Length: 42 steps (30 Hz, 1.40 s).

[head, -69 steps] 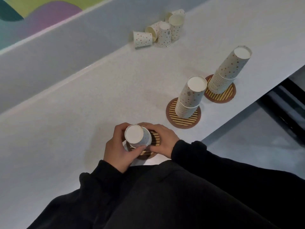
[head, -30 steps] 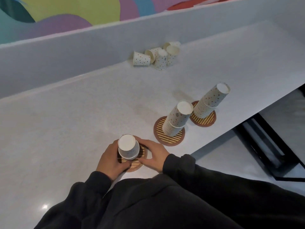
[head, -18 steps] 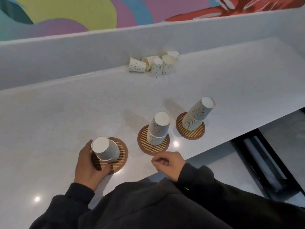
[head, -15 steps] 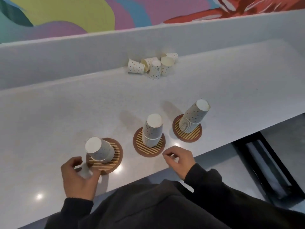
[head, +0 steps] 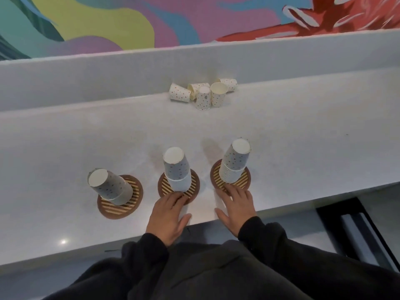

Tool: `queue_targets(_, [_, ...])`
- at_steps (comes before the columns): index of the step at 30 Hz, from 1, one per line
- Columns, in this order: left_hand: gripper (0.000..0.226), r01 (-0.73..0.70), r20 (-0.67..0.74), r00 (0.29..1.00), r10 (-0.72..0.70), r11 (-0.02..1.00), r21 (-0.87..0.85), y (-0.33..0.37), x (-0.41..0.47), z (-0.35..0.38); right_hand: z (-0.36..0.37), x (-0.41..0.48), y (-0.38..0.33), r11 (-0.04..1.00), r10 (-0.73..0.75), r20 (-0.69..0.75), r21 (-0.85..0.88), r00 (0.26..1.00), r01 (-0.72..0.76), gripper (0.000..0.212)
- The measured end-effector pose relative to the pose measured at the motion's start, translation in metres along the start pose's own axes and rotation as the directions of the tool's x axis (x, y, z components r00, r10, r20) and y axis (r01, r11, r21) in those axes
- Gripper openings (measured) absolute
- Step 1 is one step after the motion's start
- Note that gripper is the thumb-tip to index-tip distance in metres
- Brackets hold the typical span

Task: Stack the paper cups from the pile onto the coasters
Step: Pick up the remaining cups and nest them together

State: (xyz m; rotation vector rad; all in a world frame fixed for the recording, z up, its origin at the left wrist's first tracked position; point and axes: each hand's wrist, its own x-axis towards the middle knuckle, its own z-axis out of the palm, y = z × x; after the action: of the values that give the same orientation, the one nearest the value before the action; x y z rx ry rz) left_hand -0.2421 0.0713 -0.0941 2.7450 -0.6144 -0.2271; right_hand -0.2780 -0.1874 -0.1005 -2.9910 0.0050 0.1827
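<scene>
Paper cups (head: 202, 94) are what you are after, and five of them remain loose in a pile at the back edge of the worktop (head: 303, 131), against the low white ledge (head: 86, 79). Some lie on their sides, one stands mouth up, one mouth down.

In the head view, which is the only one you have, three round striped coasters sit in a row along the worktop's front edge. The left coaster (head: 120, 197) carries a short stack (head: 109, 186) that leans left. The middle coaster (head: 179, 186) carries a taller stack (head: 176, 168), and the right coaster (head: 230, 177) the tallest stack (head: 234, 163). All are inverted, bases up.

Your left hand (head: 167, 215) lies flat, its fingers (head: 176, 197) spread and touching the near rim of the middle coaster. Your right hand (head: 237, 206) lies flat too, fingers (head: 231, 190) spread onto the near rim of the right coaster. Neither holds anything.

Expect the cups to be very light, thin-walled and easy to crush or knock rolling. Take each around the side wall near the stiffer base or rolled rim, with a gentle pinch. The tilted left stack looks liable to topple if bumped, so lower new cups on squarely. With the pile well apart from the coasters, you will likely need a long reach over the stacks.
</scene>
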Motion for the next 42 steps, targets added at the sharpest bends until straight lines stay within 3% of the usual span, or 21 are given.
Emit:
queue_targets(4, [0.057,0.058,-0.039,0.997,-0.060,0.998,-0.034,0.012,0.000,0.002,-0.005,0.003,0.007,0.995,-0.014,0.055,0.099,0.998,0.008,0.062])
queue_targets(6, [0.056,0.120,-0.055,0.990,-0.128,0.984,-0.132,0.014,-0.003,0.001,-0.011,0.003,0.014,0.942,0.036,-0.014,0.335,0.999,-0.029,0.043])
queue_targets(8, [0.056,0.271,-0.100,0.940,-0.327,0.891,-0.364,0.017,-0.006,-0.005,-0.022,0.002,0.024,0.766,0.237,-0.108,0.632,0.966,-0.117,0.029])
queue_targets(10, [0.069,0.373,-0.107,0.847,-0.520,0.727,-0.576,0.019,-0.002,-0.014,-0.032,0.009,0.034,0.565,0.416,-0.037,0.794,0.909,-0.226,0.049])
queue_targets(12, [0.086,0.386,-0.101,0.803,-0.587,0.642,-0.663,0.018,0.010,-0.019,-0.041,0.024,0.042,0.490,0.444,0.013,0.834,0.896,-0.255,0.073])
queue_targets(15, [0.107,0.403,-0.110,0.795,-0.596,0.656,-0.638,0.016,0.031,-0.019,-0.049,0.046,0.044,0.503,0.366,0.042,0.832,0.929,-0.236,0.093])
queue_targets(18, [0.104,0.455,-0.154,0.805,-0.573,0.763,-0.459,0.017,0.044,-0.012,-0.049,0.056,0.037,0.527,0.305,0.050,0.823,0.951,-0.212,0.084])
queue_targets(22, [0.092,0.494,-0.192,0.790,-0.582,0.790,-0.364,0.021,0.047,-0.004,-0.040,0.057,0.035,0.567,0.323,0.025,0.795,0.946,-0.215,0.076])
queue_targets(33, [0.085,0.458,-0.168,0.776,-0.608,0.726,-0.512,0.015,0.044,0.002,-0.028,0.057,0.046,0.591,0.320,0.031,0.775,0.947,-0.225,0.075])
queue_targets(42, [0.085,0.456,-0.159,0.785,-0.599,0.732,-0.506,0.016,0.043,0.000,-0.030,0.057,0.047,0.584,0.313,0.049,0.778,0.949,-0.232,0.077])
